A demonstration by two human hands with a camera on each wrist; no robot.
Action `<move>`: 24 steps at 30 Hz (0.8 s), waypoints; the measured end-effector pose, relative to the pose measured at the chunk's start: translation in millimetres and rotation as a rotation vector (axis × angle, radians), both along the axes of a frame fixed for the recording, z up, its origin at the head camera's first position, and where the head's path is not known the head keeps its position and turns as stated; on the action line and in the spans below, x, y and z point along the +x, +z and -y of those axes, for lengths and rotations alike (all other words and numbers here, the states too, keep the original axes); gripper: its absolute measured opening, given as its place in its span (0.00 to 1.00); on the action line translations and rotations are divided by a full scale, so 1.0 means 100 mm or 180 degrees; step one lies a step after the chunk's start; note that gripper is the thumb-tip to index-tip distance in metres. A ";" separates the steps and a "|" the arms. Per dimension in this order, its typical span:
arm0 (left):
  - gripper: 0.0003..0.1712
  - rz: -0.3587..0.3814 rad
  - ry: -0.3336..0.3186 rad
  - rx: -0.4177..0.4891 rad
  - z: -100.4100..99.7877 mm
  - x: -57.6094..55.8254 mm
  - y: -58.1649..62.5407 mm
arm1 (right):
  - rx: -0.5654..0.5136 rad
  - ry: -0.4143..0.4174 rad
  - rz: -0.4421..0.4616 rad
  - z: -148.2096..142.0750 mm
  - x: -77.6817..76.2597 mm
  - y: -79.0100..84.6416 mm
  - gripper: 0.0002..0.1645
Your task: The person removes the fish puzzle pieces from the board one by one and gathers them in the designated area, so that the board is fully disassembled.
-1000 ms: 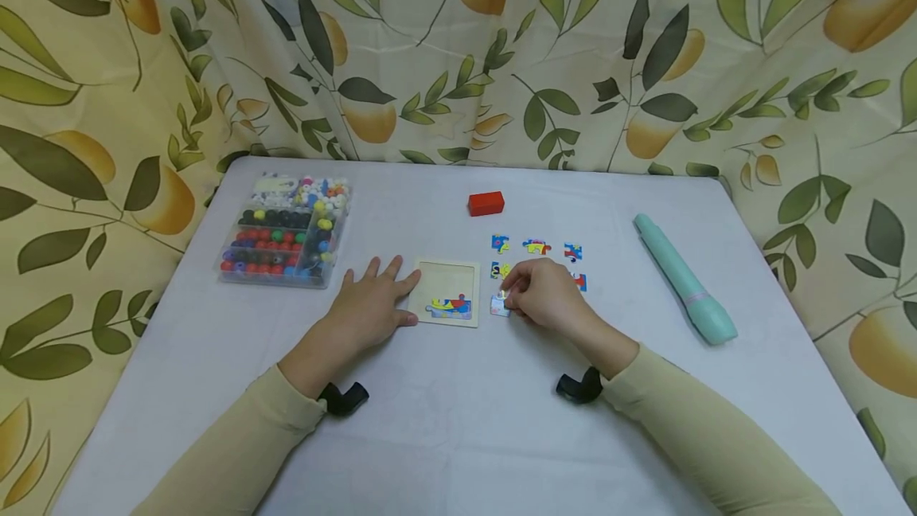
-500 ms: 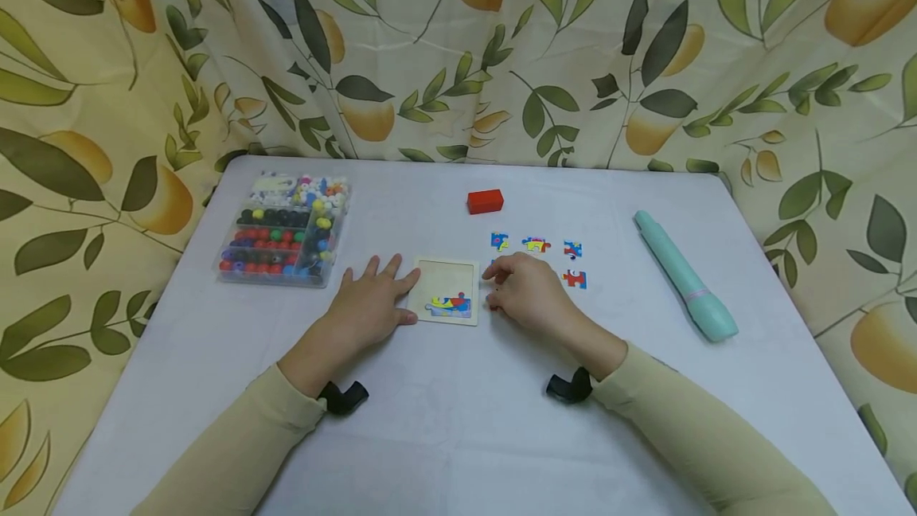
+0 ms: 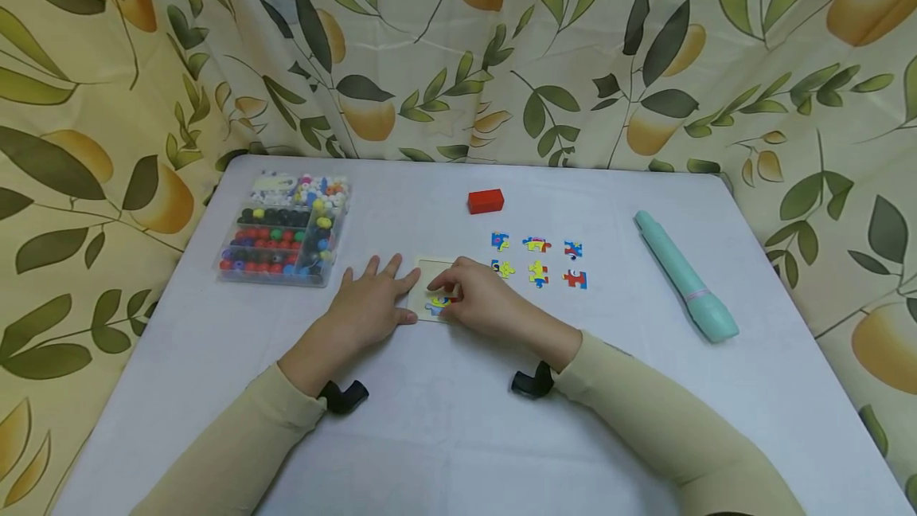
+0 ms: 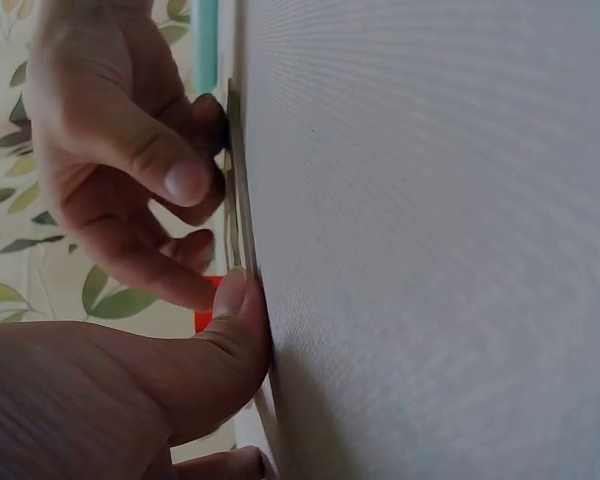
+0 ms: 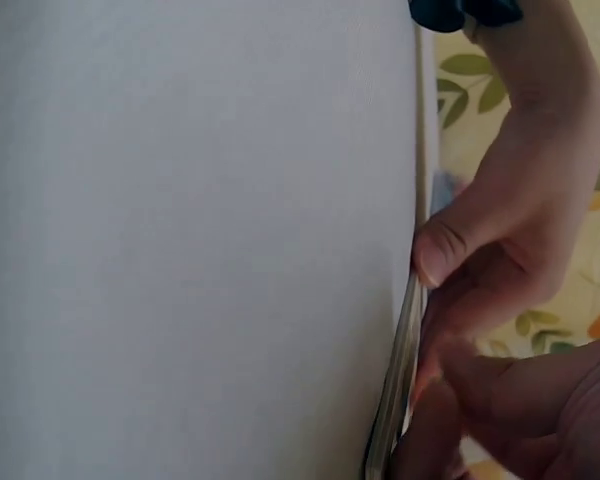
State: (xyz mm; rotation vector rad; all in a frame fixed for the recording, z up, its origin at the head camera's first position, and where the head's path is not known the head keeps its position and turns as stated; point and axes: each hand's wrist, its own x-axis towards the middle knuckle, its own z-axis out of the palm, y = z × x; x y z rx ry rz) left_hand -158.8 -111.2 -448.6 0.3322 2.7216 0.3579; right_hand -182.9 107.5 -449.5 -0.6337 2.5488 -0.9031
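Observation:
A small square wooden puzzle tray (image 3: pixel 433 269) lies at the middle of the table, with joined jigsaw pieces (image 3: pixel 435 306) in its lower part. My left hand (image 3: pixel 368 301) is spread flat at the tray's left side, its thumb (image 4: pixel 230 300) and forefinger touching the rim. Over the tray's right half, my right hand (image 3: pixel 481 297) pinches a puzzle piece, largely hidden by its fingers. The right wrist view shows both hands meeting at the thin tray edge (image 5: pixel 395 385). To the right lie several loose jigsaw pieces (image 3: pixel 537 273) in two rows.
A clear divided box of coloured beads (image 3: pixel 279 241) stands at the left. A red block (image 3: pixel 485 201) sits behind the pieces. At the right lies a mint-green tapered cylinder (image 3: pixel 684 277). A leaf-patterned curtain (image 3: pixel 444 62) hangs behind the white table.
My right hand has gone left from the loose pieces to above the tray. The pale piece at the lower left of the rows has left the table. My left hand has stayed put.

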 end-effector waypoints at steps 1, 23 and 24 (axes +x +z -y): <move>0.47 0.0002 -0.0004 0.0007 0.00 0.00 0.00 | 0.0053 -0.0006 0.0008 0.02 0.00 -0.01 0.22; 0.46 -0.0021 -0.0033 0.0013 0.01 0.00 -0.01 | -0.0034 -0.0359 0.0054 0.10 0.08 -0.05 0.12; 0.46 -0.0024 -0.0038 0.0010 0.01 0.01 -0.02 | -0.0093 -0.0346 0.0072 0.09 0.08 -0.06 0.12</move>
